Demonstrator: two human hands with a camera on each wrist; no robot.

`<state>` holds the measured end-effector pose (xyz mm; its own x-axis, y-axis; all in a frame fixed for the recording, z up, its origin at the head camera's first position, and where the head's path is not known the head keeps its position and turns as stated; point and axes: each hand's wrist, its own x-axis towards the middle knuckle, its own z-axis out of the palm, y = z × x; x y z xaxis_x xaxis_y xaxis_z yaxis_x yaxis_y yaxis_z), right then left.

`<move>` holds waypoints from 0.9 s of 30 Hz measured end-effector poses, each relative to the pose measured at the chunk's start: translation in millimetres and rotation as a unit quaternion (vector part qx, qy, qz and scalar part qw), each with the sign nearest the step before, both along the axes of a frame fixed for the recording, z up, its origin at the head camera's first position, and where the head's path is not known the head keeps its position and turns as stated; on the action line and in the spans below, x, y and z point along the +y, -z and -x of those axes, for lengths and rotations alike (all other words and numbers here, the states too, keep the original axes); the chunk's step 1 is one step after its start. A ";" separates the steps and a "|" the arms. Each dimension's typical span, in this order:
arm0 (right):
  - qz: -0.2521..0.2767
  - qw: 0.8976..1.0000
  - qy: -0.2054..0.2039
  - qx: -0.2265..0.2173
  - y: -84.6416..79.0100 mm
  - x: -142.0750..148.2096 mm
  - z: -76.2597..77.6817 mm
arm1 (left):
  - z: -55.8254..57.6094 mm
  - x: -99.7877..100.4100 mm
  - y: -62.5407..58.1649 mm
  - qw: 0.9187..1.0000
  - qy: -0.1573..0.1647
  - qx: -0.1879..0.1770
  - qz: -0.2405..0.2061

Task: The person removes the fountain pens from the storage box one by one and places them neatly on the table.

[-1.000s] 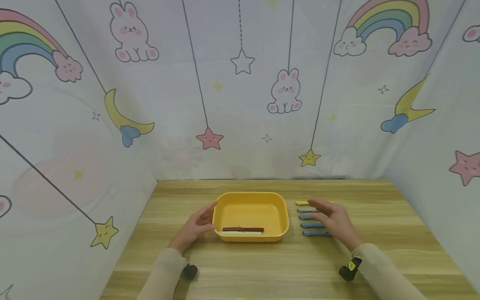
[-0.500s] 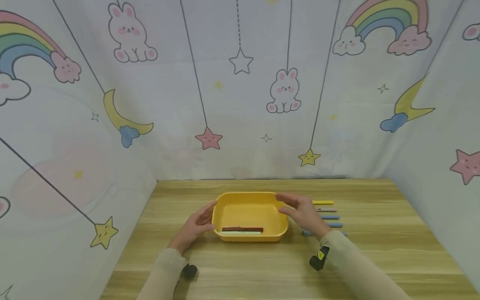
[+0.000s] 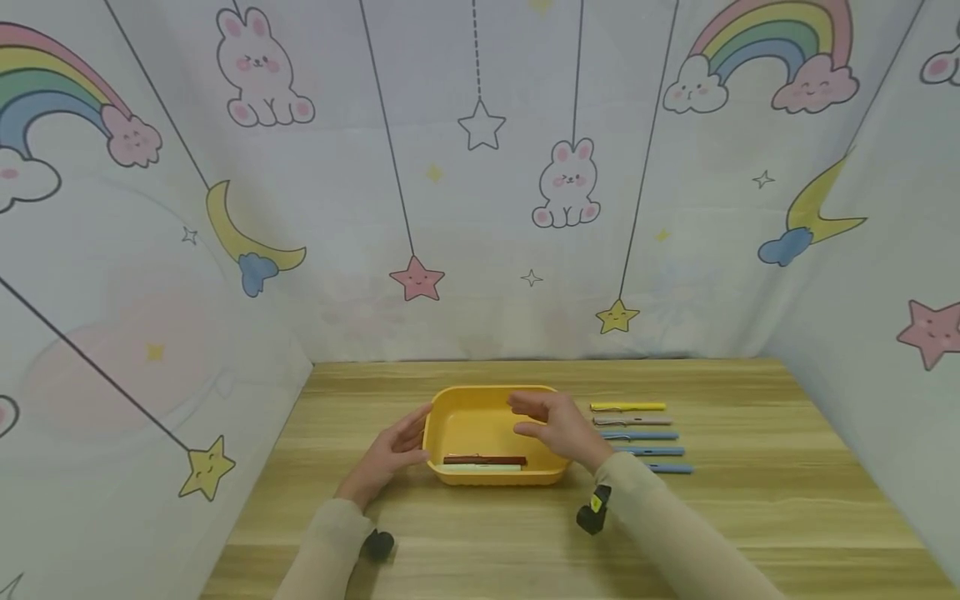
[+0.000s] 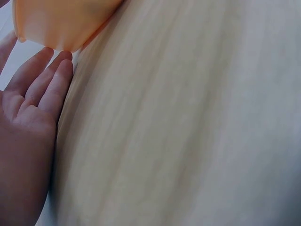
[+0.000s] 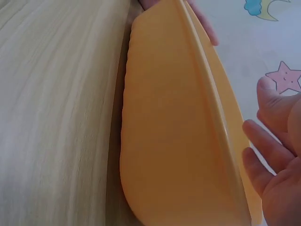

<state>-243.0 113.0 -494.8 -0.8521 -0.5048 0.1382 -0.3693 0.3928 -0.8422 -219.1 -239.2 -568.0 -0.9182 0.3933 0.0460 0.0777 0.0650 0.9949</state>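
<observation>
In the head view a yellow plastic tray [image 3: 480, 479] stands on the table, with a dark red pen [image 3: 487, 460] and a pale green pen [image 3: 480, 467] lying along its near side. My left hand [image 3: 388, 454] is at the tray's left end; the left wrist view has its extended fingers [image 4: 56, 89] against the tray's wall [image 4: 66, 23]. Over the right part of the tray hovers my right hand [image 3: 555, 427], its fingers loosely bent and nothing between them. The right wrist view shows those fingers [image 5: 265, 141] beside the tray's rim [image 5: 214, 94].
Right of the tray lie a yellow pen [image 3: 628, 407], a greyish-pink pen [image 3: 633, 421] and several blue pens [image 3: 645, 436] in a row, the nearer ones partly behind my right arm. A patterned curtain [image 3: 480, 333] encloses the wooden table [image 3: 480, 533] at the back and sides.
My right hand has moved left, from above the row of pens to over the tray, uncovering the yellow and greyish-pink pens. My left hand, the tray and the pens keep their places.
</observation>
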 end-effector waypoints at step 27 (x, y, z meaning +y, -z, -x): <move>-0.105 0.990 -0.067 -0.064 17.1 -25.3 3.6 | 0.2 0.1 -2.2 1.000 0.001 -0.008 -0.004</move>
<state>-246.6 87.7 -511.9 -0.7792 -0.6208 -0.0866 -0.3250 0.5183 -0.7910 -219.3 -239.2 -565.8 -0.9182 0.3946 0.0342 0.0612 0.0560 0.9966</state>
